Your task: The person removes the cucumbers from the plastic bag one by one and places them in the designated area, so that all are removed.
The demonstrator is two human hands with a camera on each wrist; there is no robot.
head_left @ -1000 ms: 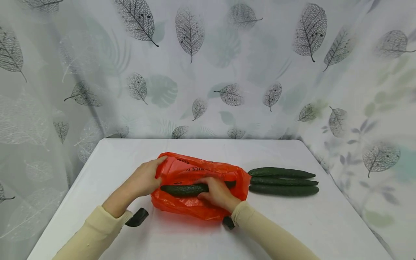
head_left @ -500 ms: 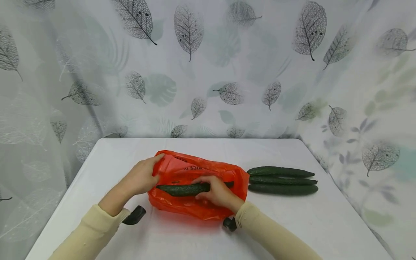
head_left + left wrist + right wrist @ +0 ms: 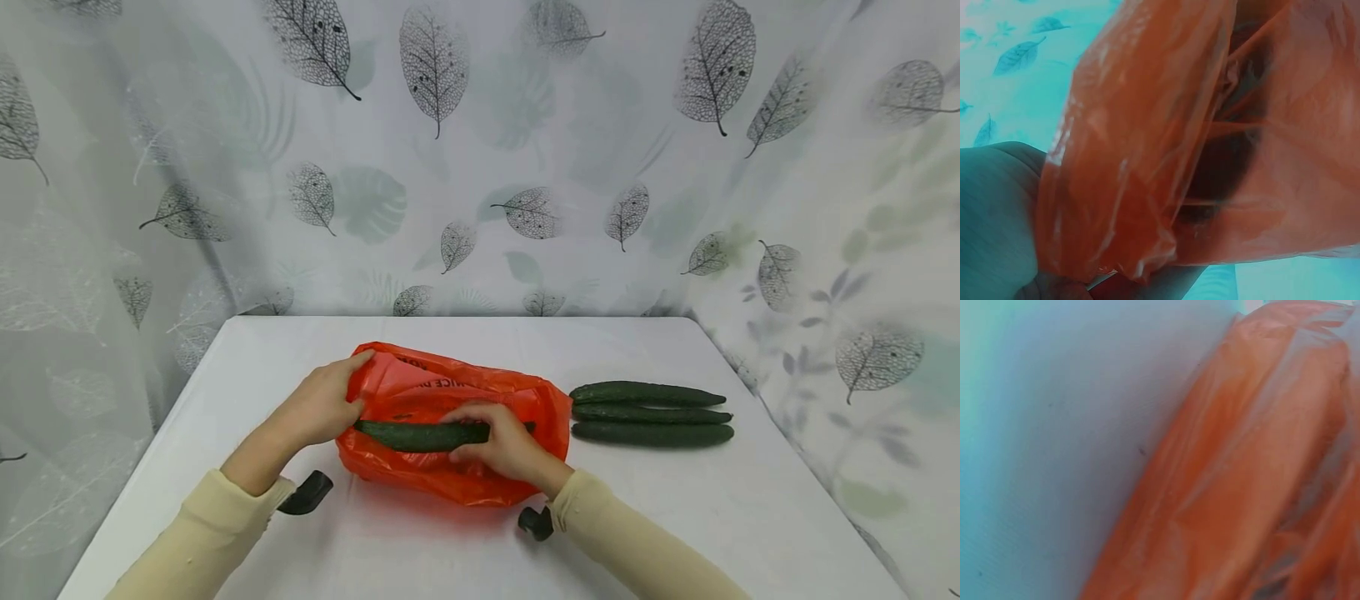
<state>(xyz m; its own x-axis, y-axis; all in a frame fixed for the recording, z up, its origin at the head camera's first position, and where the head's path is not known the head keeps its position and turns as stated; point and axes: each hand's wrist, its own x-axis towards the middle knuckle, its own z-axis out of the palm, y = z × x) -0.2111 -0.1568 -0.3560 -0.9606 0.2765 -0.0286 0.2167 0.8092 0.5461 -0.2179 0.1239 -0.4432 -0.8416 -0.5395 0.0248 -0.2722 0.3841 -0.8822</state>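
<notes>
A red plastic bag (image 3: 465, 487) with dark lettering lies on its side near the table's middle, its mouth spread. Inside it is a dark green cucumber (image 3: 416, 437), lying lengthwise. My right hand (image 3: 502, 442) reaches into the bag and grips this cucumber, thumb on the near side and fingers over the far side. At the bag's left rim, my left hand (image 3: 318, 404) holds the plastic, thumb and fingers spread apart along it. The left wrist view has the crumpled bag (image 3: 1122, 125) covering most of that hand. In the right wrist view the bag (image 3: 1241, 456) hides the right hand.
Three cucumbers (image 3: 652, 414) lie side by side on the white table (image 3: 420, 558), just right of the bag. Dark wrist-worn pieces show under both sleeves. A leaf-patterned curtain (image 3: 480, 167) hangs behind and beside the table.
My left hand has moved slightly left, drawing the bag's left rim with it. The left end of the gripped cucumber has shifted left too. My right hand has stayed nearly in place.
</notes>
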